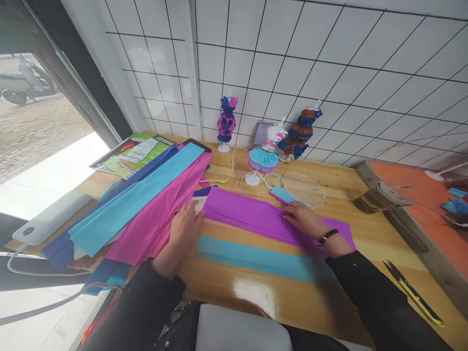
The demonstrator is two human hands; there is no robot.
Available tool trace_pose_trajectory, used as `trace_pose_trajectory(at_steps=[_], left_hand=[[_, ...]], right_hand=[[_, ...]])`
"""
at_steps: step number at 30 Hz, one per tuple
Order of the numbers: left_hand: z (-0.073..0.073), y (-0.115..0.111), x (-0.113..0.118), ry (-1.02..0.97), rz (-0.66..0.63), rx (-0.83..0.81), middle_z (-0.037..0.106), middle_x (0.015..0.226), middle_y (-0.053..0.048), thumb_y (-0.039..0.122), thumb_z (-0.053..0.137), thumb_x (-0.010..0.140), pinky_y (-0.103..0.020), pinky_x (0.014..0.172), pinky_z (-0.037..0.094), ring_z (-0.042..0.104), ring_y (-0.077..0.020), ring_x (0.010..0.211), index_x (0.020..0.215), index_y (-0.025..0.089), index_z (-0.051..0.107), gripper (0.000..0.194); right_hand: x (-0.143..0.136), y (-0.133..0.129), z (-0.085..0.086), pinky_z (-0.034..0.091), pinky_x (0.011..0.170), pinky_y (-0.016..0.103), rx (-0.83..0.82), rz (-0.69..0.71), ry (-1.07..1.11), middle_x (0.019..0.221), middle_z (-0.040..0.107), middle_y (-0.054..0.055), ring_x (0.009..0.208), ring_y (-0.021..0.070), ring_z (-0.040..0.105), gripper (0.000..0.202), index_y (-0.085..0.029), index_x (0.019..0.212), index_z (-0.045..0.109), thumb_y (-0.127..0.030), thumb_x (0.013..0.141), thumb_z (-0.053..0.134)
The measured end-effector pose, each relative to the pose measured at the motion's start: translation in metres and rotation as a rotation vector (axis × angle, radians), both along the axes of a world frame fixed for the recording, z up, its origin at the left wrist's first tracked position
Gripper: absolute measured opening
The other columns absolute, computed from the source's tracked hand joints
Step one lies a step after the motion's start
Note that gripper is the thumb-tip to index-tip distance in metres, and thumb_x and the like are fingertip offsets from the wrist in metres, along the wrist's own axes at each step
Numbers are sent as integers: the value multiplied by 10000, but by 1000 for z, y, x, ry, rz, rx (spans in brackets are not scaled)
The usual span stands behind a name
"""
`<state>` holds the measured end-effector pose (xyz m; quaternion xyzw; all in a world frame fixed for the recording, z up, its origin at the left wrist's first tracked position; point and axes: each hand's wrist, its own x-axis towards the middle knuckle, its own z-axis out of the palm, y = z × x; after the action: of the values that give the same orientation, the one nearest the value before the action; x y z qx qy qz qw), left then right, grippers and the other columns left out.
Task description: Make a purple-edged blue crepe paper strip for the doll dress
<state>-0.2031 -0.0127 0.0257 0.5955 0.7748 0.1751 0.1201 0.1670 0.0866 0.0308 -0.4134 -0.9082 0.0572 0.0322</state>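
A folded purple strip of crepe-like material [241, 207] lies lengthwise across the wooden table, with a light-blue strip [252, 258] flat in front of it. My left hand [185, 229] rests at the purple strip's left end, fingers stretched out and lying down, close to a pile of coloured strips. On the right part of the purple strip lies my right hand [307, 224], its fingers extended over the upper edge. A small light-blue and pink folded piece [283, 195] sits just behind that hand. Whether either thumb is under the strip is hidden.
To the left are piled blue, light-blue and pink strips [157, 219], a green magazine [135, 153] and a white device [51, 217]. Small dressed stands [226, 122] line the tiled wall. Yellow-and-black snips [413, 292] and a cup of dark liquid [378, 197] are at right.
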Motion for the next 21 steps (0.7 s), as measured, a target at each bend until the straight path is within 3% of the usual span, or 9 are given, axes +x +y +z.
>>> trace_pose_trajectory(at_steps=[5, 12, 17, 21], left_hand=[[1, -2, -1, -95, 16, 71, 579, 964, -69, 431, 398, 841, -293, 658, 417, 569, -204, 823, 1188, 204, 454, 418], [-7, 2, -4, -320, 70, 219, 568, 923, -52, 480, 439, 810, -308, 692, 442, 548, -171, 773, 1152, 201, 492, 444], [-8, 6, 0, -734, 26, 315, 577, 917, -55, 462, 516, 773, -305, 729, 465, 562, -159, 815, 1156, 155, 473, 493], [2, 5, 7, -1179, -131, 185, 595, 1004, -103, 436, 548, 769, -367, 816, 459, 576, -204, 926, 1160, 129, 468, 504]], right_hand=[[-8, -9, 16, 475, 658, 312, 1, -62, 111, 840, 600, 67, 746, 176, 580, 248, -199, 833, 568, -319, 872, 354], [-28, -26, 57, 457, 632, 309, 142, -119, 104, 856, 637, 55, 728, 193, 604, 282, -215, 972, 529, -343, 901, 288], [-46, -35, 82, 459, 660, 299, 141, -96, 228, 887, 641, 53, 758, 186, 604, 276, -221, 995, 526, -361, 895, 310], [-69, -40, 96, 457, 677, 284, 18, -64, 383, 883, 631, 45, 775, 176, 589, 255, -226, 984, 524, -375, 886, 342]])
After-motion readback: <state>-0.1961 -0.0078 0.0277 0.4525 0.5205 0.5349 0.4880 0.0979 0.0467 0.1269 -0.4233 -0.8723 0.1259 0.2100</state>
